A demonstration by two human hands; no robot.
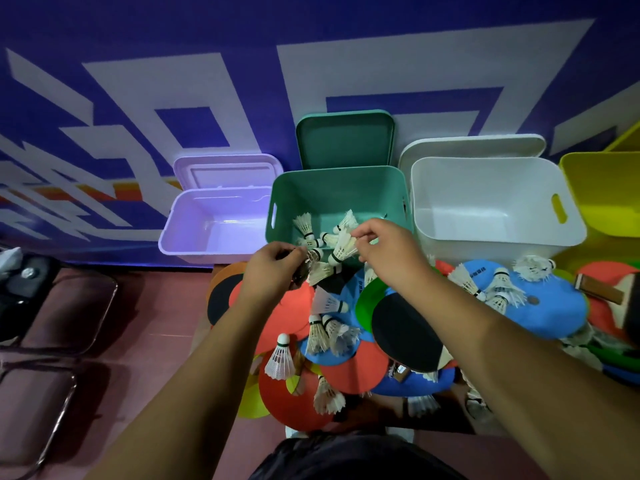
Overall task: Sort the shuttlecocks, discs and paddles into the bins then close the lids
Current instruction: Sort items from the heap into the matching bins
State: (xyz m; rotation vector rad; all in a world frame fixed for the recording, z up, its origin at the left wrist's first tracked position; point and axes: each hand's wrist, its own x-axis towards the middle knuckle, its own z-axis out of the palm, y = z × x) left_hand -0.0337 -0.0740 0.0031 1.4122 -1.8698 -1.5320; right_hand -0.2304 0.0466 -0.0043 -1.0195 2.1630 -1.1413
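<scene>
Over green bin (pixel 341 183); shuttlecock (pixel 343 250), cork seemingly down-left

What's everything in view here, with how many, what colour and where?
Bins: four along the wall, left to right lilac bin, green bin, white bin, yellow bin; first three lids propped open.
Shuttlecocks: many, white; several in green bin, rest on the discs.
Discs: many; red, blue, green, orange, yellow; heaped before the bins.
Paddles: at least two; black-faced among discs, one at right edge.
Chairs: two, dark, left.
Left hand: curled at green bin's front rim, hold unclear.
Right hand: pinches a shuttlecock over green bin.
</scene>
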